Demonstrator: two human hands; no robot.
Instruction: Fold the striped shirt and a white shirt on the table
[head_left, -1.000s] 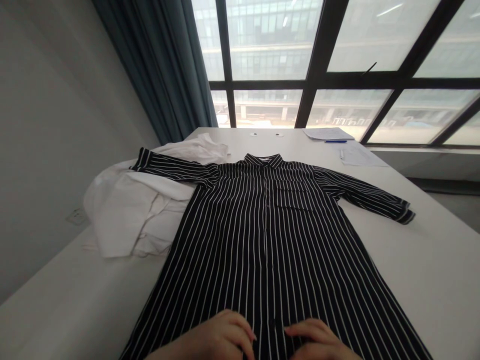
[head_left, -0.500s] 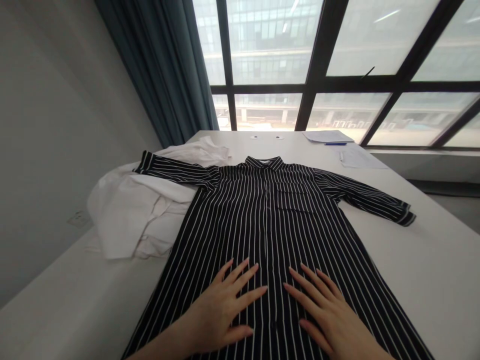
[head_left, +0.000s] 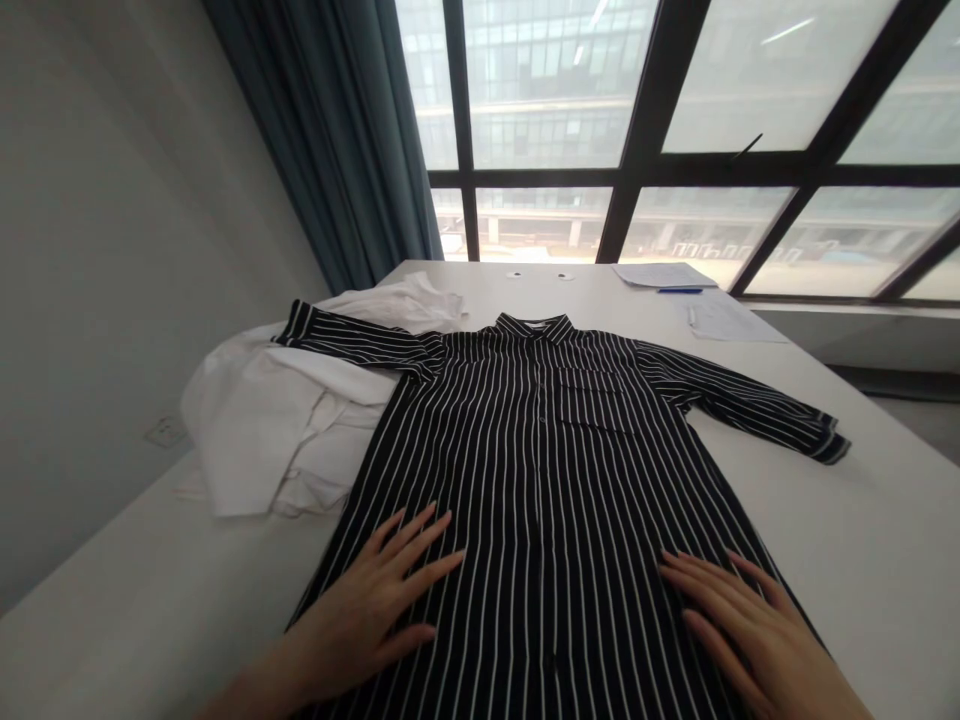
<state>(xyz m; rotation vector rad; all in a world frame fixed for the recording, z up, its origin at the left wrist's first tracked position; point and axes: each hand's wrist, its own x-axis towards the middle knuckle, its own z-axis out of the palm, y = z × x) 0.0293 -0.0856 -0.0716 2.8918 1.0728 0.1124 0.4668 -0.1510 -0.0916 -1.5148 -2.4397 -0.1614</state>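
A long black shirt (head_left: 517, 440) with thin white stripes is spread out face up, its collar at the far end and its sleeves out to both sides. On the lower left of its front rests my left hand (head_left: 367, 605), fingers spread and palm down. My right hand (head_left: 750, 625) lies on the lower right part, near the side edge, with fingers stretched out. Neither hand grips the cloth. The shirt's bottom hem is out of view below.
Crumpled white clothing (head_left: 262, 420) lies on the left, partly under the shirt's left sleeve. Papers (head_left: 667, 276) and a blue pen (head_left: 680, 291) are at the back right of the white table (head_left: 892, 520). Beyond stand a blue curtain (head_left: 345, 130) and windows.
My hands have slid apart over the shirt, the left one toward the left side and the right one toward the right side. The view has shifted slightly.
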